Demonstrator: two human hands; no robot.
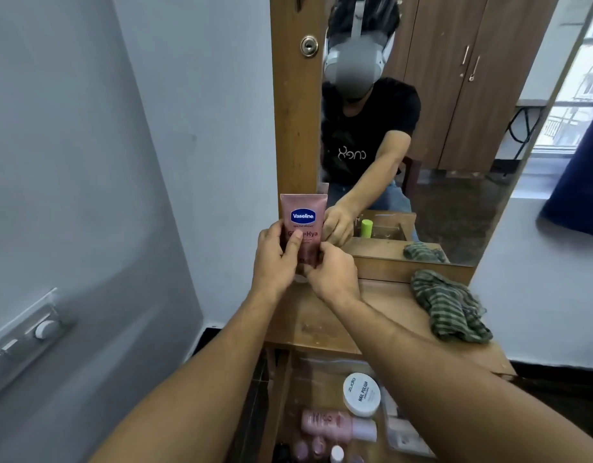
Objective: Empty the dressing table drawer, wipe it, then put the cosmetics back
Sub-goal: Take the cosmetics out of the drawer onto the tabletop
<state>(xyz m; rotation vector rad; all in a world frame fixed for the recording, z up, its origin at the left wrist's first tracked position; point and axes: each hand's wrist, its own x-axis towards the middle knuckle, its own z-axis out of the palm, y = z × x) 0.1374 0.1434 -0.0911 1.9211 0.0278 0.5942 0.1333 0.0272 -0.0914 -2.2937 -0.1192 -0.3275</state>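
Tube [305,210] of Vaseline lotion, dusty pink with a blue oval logo and dark print, is held upright, cap end down, at the 11 o'clock corner of the dressing table top [322,324], close to the mirror [455,128] frame. Left hand [273,259] grips its side, thumb across the front; right hand [332,275] pinches the lower end. Green striped cloth [452,309] lies at 2 o'clock. Open drawer [283,389] at 6 o'clock contains a white jar [361,394] and a pink bottle [335,424].
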